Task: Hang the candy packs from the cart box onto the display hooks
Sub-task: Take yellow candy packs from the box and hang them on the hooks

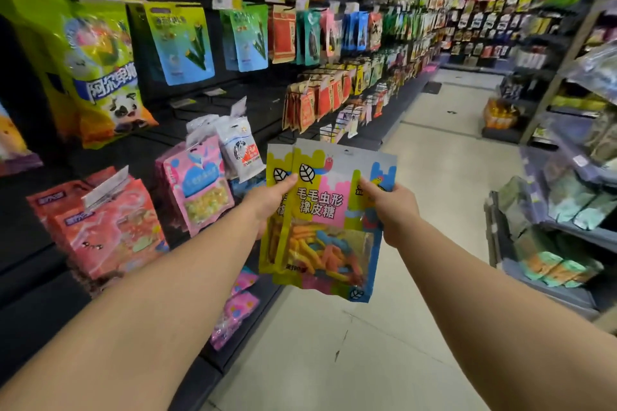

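1. While both hands share the load, the left hand (272,202) grips the left edge of the candy packs (325,220), thumb laid over the front near the leaf mark and fingers hidden behind.
2. The right hand (394,210) pinches the right edge of the same packs, thumb on the front, knuckles turned toward the camera; its fingers behind cannot be seen.
3. Both forearms reach forward and slightly inward, wrists level, so the packs stand upright and face the camera in mid-air over the aisle floor (400,327), just right of the display wall.
4. At least two packs overlap, the rear one peeking out at the left; more may be stacked behind, which cannot be told.
5. To do this step well, I judge the top holes should be lined up first, then one pack fanned off with the left thumb while the right hand steadies the rest.
6. A free hook is not plainly visible; the pink packs (197,183) and red packs (110,227) hang close by, so the packs should be swung left with care not to knock them.
7. The cart box is out of view.
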